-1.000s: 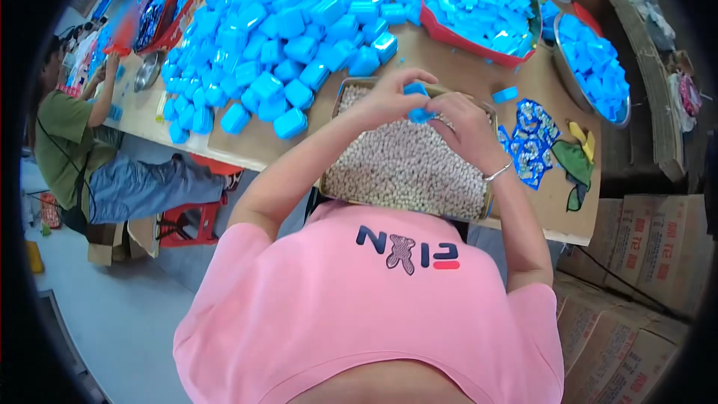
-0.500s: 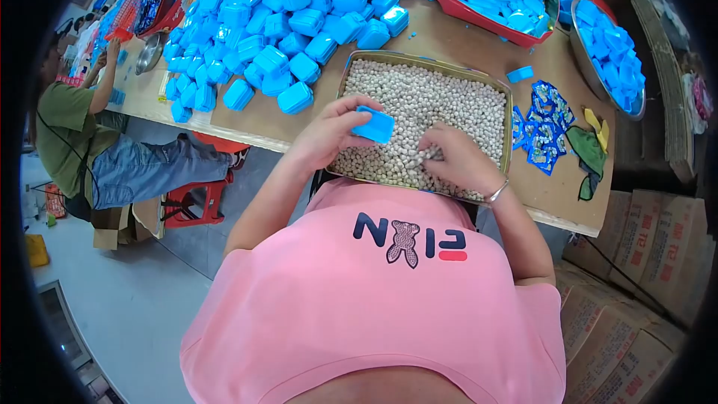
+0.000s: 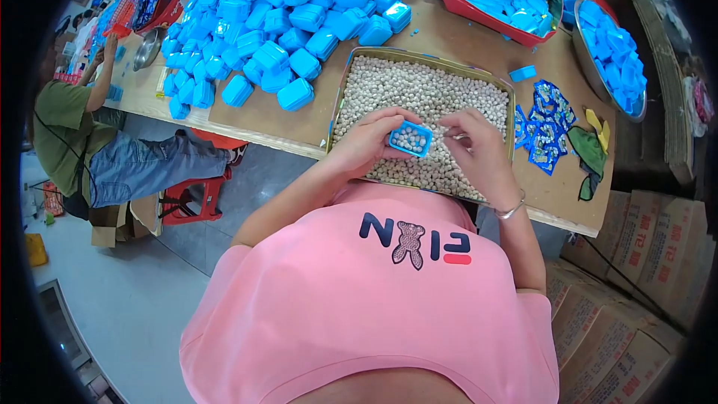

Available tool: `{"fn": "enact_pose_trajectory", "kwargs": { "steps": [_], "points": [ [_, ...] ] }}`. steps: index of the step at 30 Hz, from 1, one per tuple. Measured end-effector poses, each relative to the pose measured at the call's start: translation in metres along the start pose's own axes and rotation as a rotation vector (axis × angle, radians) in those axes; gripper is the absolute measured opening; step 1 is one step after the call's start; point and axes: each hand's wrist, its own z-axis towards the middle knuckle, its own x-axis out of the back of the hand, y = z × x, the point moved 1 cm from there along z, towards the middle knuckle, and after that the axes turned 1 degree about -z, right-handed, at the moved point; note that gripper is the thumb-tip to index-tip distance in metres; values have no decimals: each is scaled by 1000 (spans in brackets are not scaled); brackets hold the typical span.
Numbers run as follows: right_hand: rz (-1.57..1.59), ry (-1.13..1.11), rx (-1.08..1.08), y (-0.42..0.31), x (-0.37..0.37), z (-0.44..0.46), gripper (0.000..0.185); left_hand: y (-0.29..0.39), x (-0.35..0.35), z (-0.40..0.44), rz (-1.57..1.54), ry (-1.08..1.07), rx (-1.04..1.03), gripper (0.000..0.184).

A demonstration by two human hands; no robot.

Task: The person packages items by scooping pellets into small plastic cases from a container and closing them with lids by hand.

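Observation:
My left hand (image 3: 374,138) grips a small open blue box (image 3: 410,139) above the tray; pale round beads lie inside the box. Just right of the box is my right hand (image 3: 477,150), its fingers curled together over the beads; whether anything is between the fingertips is too small to tell. Below both hands lies a rectangular tray (image 3: 511,108) with a thin rim, filled with pale beads (image 3: 419,78). A small blue piece (image 3: 523,73) rests on the table to the right of the tray.
Closed blue boxes (image 3: 292,22) are heaped behind and left. A red tray (image 3: 486,22) and a metal bowl (image 3: 587,67) hold blue pieces. Blue packets (image 3: 546,123) and green cloth (image 3: 587,151) lie right. Another person (image 3: 67,116) sits left; cartons (image 3: 651,243) stand right.
The blue box has moved right, tilted up, and now shows beads inside. My right hand has lifted from the tray's beads towards the box. Earlier both hands were together at the tray's far edge.

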Motion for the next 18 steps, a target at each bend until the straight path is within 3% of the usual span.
{"fn": "enact_pose_trajectory", "kwargs": {
  "steps": [9, 13, 18],
  "points": [
    [10, 13, -72, 4, 4, -13, 16, -1, 1, 4, -9, 1, 17, 31],
    [89, 27, 151, -15, -12, 1, 22, -4, -2, 7, -9, -56, 13, 32],
    [189, 97, 59, 0, -12, 1, 24, -4, -6, 3, -39, 23, 16, 32]
  ]
}}
